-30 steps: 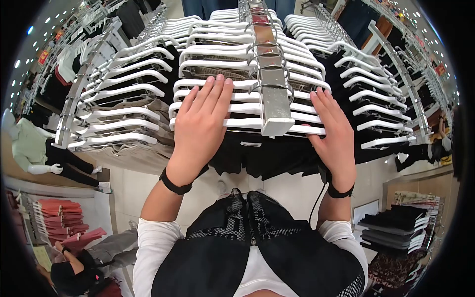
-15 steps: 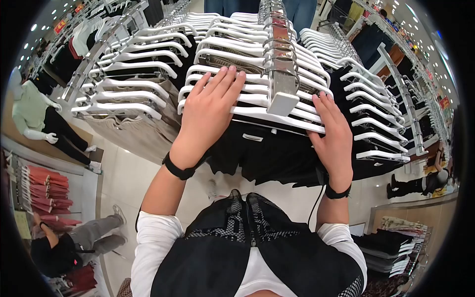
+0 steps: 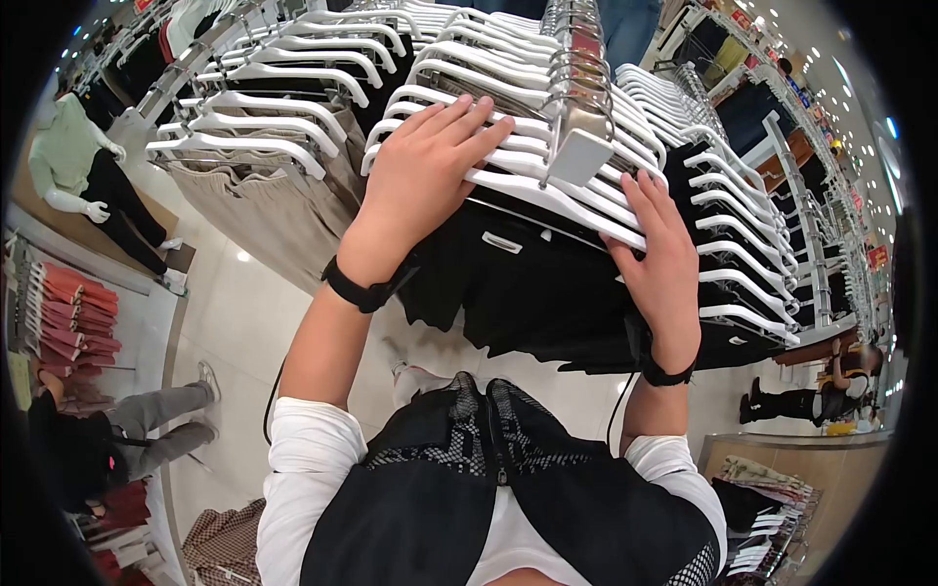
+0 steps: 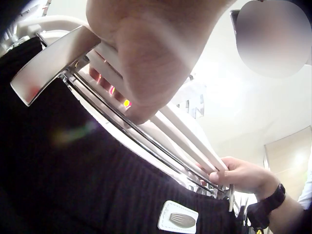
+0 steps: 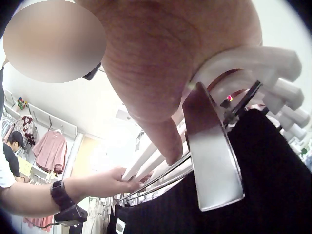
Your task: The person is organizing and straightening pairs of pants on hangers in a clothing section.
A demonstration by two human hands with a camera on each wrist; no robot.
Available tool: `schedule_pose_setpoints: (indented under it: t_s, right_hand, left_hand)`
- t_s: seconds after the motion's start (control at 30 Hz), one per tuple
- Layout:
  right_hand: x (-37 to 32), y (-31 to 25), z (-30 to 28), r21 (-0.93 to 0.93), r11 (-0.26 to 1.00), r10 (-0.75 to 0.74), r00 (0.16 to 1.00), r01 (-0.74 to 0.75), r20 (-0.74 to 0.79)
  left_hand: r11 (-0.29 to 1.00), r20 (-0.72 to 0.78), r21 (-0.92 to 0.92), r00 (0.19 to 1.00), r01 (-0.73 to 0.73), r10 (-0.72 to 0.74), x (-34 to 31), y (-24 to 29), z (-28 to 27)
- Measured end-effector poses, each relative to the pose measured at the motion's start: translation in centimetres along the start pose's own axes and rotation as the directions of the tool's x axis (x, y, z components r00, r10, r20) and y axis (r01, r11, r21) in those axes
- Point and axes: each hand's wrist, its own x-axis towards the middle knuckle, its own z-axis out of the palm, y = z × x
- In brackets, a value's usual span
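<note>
Several white hangers point(image 3: 532, 190) hang on a metal rail point(image 3: 581, 156), whose square end faces me. Black ribbed-waist bottoms point(image 3: 528, 293) hang from the front hanger, held by metal clips point(image 5: 214, 165); a pale label point(image 4: 178, 218) sits on the waistband. My left hand point(image 3: 425, 171) lies over the hangers left of the rail, fingers behind the front ones and thumb on the near side. Right of the rail, my right hand point(image 3: 664, 264) grips the other ends of the bunch the same way, thumb in front.
Beige trousers point(image 3: 259, 210) hang on a neighbouring rail at left, and more black clothes point(image 3: 728, 342) at right. A mannequin point(image 3: 73, 166) stands far left. Below it are pink garments point(image 3: 78, 313) and a person in grey trousers point(image 3: 161, 420). Another person point(image 3: 831, 391) is at far right.
The head view has turned, so the rail end sits higher and further right. The front hangers slant more down to the right. Both hands stay on the hangers.
</note>
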Motion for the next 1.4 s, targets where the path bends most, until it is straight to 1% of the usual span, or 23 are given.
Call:
schedule_pose_setpoints:
  t_s: [0.07, 0.17, 0.23, 0.33, 0.37, 0.47, 0.5, 0.53, 0.63, 0.67, 0.73, 0.8, 0.87, 0.9, 0.93, 1.03, 1.07, 1.13, 1.17, 1.2, 1.27, 1.3, 1.4]
  right_hand:
    - [-0.1, 0.0, 0.0, 0.001, 1.000, 0.003, 1.000, -0.003, 0.001]
    - [0.0, 0.0, -0.1, -0.006, 1.000, -0.004, 1.000, 0.004, 0.017]
    - [0.0, 0.0, 0.0, 0.006, 1.000, 0.007, 1.000, -0.007, 0.005]
    - [0.3, -0.4, -0.1, 0.053, 0.995, 0.077, 0.996, -0.079, 0.039]
    - [0.4, -0.6, 0.0, 0.083, 0.992, 0.093, 0.995, -0.095, 0.023]
    - [0.2, -0.6, 0.6, 0.075, 0.987, 0.144, 0.989, -0.142, -0.015]
    - [0.1, -0.6, 0.9, 0.108, 0.979, 0.177, 0.983, -0.171, -0.046]
    - [0.0, -0.5, 1.2, 0.118, 0.980, 0.167, 0.983, -0.157, -0.078]
    - [-0.5, -1.0, 1.8, 0.055, 0.976, 0.219, 0.962, -0.213, -0.166]
    - [-0.7, -1.2, 2.1, -0.023, 0.976, 0.208, 0.956, -0.218, -0.209]
    - [-0.7, -1.7, 2.5, -0.106, 0.960, 0.223, 0.940, -0.257, -0.259]
    - [-1.1, -2.0, 3.0, -0.258, 0.925, 0.197, 0.933, -0.279, -0.301]
    - [-1.4, -2.6, 3.2, -0.277, 0.896, 0.262, 0.917, -0.347, -0.300]
    - [-1.4, -3.2, 3.5, -0.306, 0.874, 0.273, 0.903, -0.377, -0.332]
    - [-1.4, -4.0, 3.7, -0.290, 0.863, 0.313, 0.887, -0.414, -0.339]
    - [-1.9, -5.1, 4.5, -0.273, 0.836, 0.361, 0.851, -0.476, -0.381]
    - [-1.7, -4.8, 4.6, -0.279, 0.846, 0.322, 0.851, -0.455, -0.415]
    - [-1.9, -5.2, 4.3, -0.300, 0.809, 0.394, 0.845, -0.506, -0.361]
    - [-1.7, -5.2, 4.2, -0.302, 0.817, 0.375, 0.850, -0.492, -0.371]
    - [-1.8, -5.1, 4.2, -0.309, 0.801, 0.400, 0.842, -0.513, -0.363]
    - [-1.5, -5.2, 4.2, -0.293, 0.822, 0.353, 0.840, -0.489, -0.412]
    - [-1.5, -5.2, 4.2, -0.298, 0.826, 0.341, 0.845, -0.479, -0.411]
    - [-0.9, -6.3, 4.0, -0.277, 0.822, 0.372, 0.837, -0.498, -0.401]
  left_hand:
    - [1.000, -0.005, 0.002, 1.000, -0.008, 0.008, 0.0, 0.0, 0.0]
    - [0.999, 0.004, -0.045, 1.000, 0.017, -0.017, 0.0, 0.0, 0.0]
    - [0.998, 0.012, -0.056, 1.000, 0.001, -0.001, 0.1, -0.1, -0.3]
    - [0.997, -0.005, -0.079, 1.000, -0.012, 0.012, 0.0, -0.4, -0.3]
    - [0.996, -0.015, -0.084, 1.000, -0.026, 0.024, 0.0, -0.4, -0.2]
    - [0.987, -0.031, -0.129, 0.996, -0.091, 0.088, -0.4, -1.3, -0.7]
    - [0.981, -0.037, -0.153, 0.992, -0.123, 0.118, -0.4, -1.5, -0.9]
    - [0.979, -0.029, -0.150, 0.991, -0.136, 0.133, -0.5, -1.9, -1.2]
    - [0.978, -0.015, -0.154, 0.990, -0.141, 0.140, -1.8, -3.8, -1.9]
    - [0.975, -0.017, -0.174, 0.991, -0.135, 0.134, -2.3, -4.5, -1.8]
    - [0.969, -0.021, -0.213, 0.992, -0.122, 0.120, -3.2, -5.8, -1.9]
    - [0.959, -0.022, -0.244, 0.990, -0.144, 0.143, -4.0, -6.6, -1.9]
    - [0.948, -0.030, -0.274, 0.987, -0.161, 0.159, -4.6, -6.8, -1.7]
    - [0.944, -0.039, -0.269, 0.982, -0.188, 0.184, -5.0, -7.0, -1.4]
    - [0.939, -0.041, -0.285, 0.981, -0.195, 0.191, -5.1, -7.1, -1.3]
    - [0.918, -0.041, -0.336, 0.977, -0.211, 0.209, -5.3, -7.4, -1.0]
    - [0.915, -0.036, -0.347, 0.978, -0.207, 0.208, -5.3, -7.4, -0.8]
    - [0.906, -0.023, -0.372, 0.978, -0.201, 0.208, -5.3, -7.4, -0.7]
    - [0.897, -0.030, -0.392, 0.978, -0.203, 0.208, -5.4, -7.4, -0.4]
    - [0.895, -0.033, -0.397, 0.978, -0.204, 0.208, -5.4, -7.4, -0.4]
    - [0.892, -0.039, -0.404, 0.978, -0.202, 0.203, -5.4, -7.3, -0.3]
    - [0.888, -0.034, -0.419, 0.980, -0.191, 0.194, -5.4, -7.2, -0.3]
    - [0.889, -0.046, -0.427, 0.986, -0.165, 0.161, -5.4, -6.7, -0.2]
